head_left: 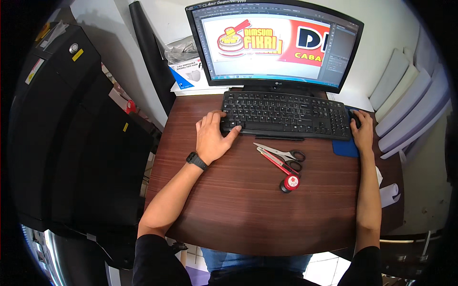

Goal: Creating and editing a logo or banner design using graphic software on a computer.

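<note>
My left hand (212, 139) lies at the left end of a black keyboard (286, 113), thumb and fingers apart, with the thumb on the lower keys and the fingertips at the left edge. A dark watch is on that wrist. At the keyboard's other end my right hand (364, 129) is closed over a black computer mouse (354, 117), partly hidden under the fingers. Beneath it is a blue mouse pad (344, 149). Behind the keyboard, a monitor (267, 69) displays a colourful banner design with a steamer-basket drawing in an editing program.
On the brown desk (238, 205) lie scissors (279, 151) with black handles, a red cutter knife (274, 161) and a small red-and-black round object (291, 182). Paper rolls (410, 112) lean at the right. A face mask box (188, 76) stands back left; a large black machine (76, 128) fills the left.
</note>
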`<state>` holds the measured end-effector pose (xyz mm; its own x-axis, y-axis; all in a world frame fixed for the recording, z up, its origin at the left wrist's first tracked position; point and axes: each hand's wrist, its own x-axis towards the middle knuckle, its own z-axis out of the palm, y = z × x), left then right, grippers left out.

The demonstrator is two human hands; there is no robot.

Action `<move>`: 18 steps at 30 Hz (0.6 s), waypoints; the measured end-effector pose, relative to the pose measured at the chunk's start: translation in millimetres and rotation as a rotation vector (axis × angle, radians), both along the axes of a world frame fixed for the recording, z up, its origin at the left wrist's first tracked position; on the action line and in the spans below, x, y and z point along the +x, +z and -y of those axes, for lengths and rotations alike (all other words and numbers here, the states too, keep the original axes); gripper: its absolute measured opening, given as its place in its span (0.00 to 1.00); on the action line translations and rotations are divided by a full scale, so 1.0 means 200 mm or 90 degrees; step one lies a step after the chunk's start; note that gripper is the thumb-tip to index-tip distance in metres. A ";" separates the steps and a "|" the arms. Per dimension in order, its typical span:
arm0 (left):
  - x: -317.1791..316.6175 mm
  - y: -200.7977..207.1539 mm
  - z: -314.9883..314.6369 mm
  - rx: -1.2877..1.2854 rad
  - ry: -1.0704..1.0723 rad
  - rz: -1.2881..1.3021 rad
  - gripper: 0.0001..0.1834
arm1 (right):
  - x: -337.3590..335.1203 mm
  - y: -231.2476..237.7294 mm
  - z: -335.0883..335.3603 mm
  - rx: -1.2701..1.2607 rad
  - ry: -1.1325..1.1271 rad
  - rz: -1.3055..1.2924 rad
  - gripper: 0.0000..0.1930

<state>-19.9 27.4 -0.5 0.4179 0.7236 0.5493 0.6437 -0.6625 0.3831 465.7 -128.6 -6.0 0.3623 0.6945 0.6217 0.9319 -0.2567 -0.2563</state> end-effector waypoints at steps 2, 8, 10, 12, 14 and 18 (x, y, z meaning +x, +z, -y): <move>0.00 0.00 -0.01 -0.021 0.011 0.004 0.29 | 0.00 -0.01 0.00 0.003 0.002 0.001 0.18; 0.00 0.01 0.00 -0.062 0.024 -0.002 0.29 | 0.00 -0.01 0.00 0.004 0.003 0.007 0.18; 0.00 0.01 0.00 -0.060 0.020 -0.009 0.29 | 0.01 -0.02 0.00 0.006 0.002 0.004 0.18; -0.01 0.00 0.00 -0.003 -0.003 -0.030 0.31 | 0.00 -0.02 -0.01 0.005 0.005 0.005 0.18; 0.00 -0.01 0.00 0.025 -0.006 -0.028 0.30 | 0.02 -0.02 0.00 0.006 0.008 0.012 0.18; -0.01 0.00 0.00 -0.009 0.021 0.022 0.31 | 0.01 -0.02 -0.01 0.010 0.008 0.010 0.18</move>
<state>-21.0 28.0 -0.2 0.3740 0.7449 0.5526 0.6516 -0.6350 0.4149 467.5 -127.4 -9.9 0.3439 0.6890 0.6380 0.9389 -0.2413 -0.2455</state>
